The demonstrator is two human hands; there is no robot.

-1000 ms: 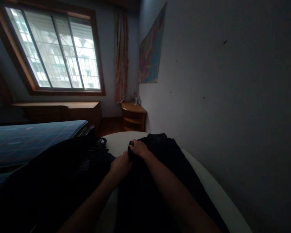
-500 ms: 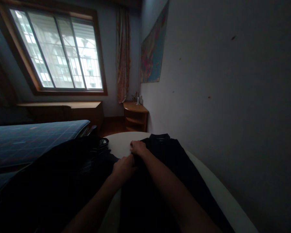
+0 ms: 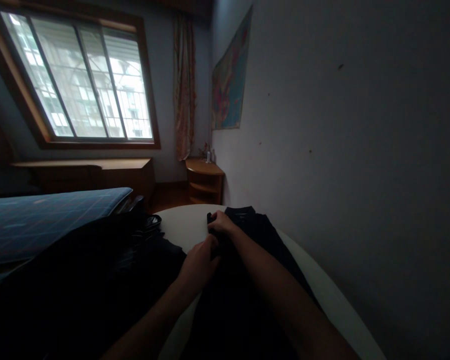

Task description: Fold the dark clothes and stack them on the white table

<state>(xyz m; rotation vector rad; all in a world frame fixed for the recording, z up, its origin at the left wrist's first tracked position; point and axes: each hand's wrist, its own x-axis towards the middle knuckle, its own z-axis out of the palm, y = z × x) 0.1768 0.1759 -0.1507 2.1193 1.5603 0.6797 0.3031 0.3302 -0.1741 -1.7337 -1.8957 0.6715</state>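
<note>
A dark collared shirt (image 3: pixel 255 250) lies spread over a pale round table (image 3: pixel 180 220), its collar at the far side. My left hand (image 3: pixel 201 257) has its fingers closed on the shirt's left edge. Farther along the same edge, near the shoulder, my right hand (image 3: pixel 223 223) grips the cloth, and a bit of dark fabric pokes out past its fingers. The cloth is so dark that its folds hardly show. My forearms cover part of the shirt's body.
A heap of dark clothes (image 3: pixel 97 270) fills the left side, partly over the table. Behind it is a blue checked mattress (image 3: pixel 52 215). A wall (image 3: pixel 341 175) runs along the right. A wooden corner shelf (image 3: pixel 204 170) and a desk (image 3: pixel 127 167) stand beyond, near the window.
Both hands have shifted slightly right across the shirt, bringing its left edge inward, with more white tabletop showing beside it. The whole view has turned a little to the right.
</note>
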